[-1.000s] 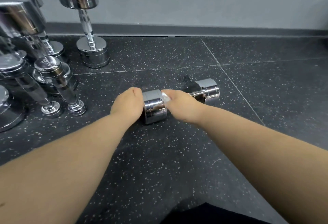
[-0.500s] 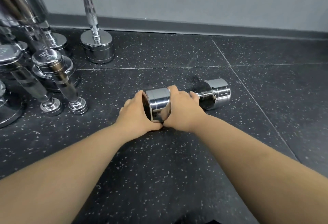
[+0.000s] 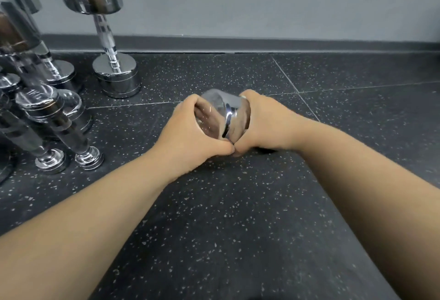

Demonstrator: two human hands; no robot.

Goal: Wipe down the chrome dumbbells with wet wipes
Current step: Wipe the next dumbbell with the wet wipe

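Two bare arms reach over the black speckled floor [image 3: 238, 216]. The left hand [image 3: 190, 133] and right hand [image 3: 264, 123] both curl around one shiny end of the chrome dumbbell [image 3: 223, 114], thumbs touching below it. It is down at the floor between them. Farther left, the other dumbbells [image 3: 114, 73] stand on end by the grey wall [image 3: 262, 2]. The small dumbbell [image 3: 38, 96] has a mark on top, too blurry to read.
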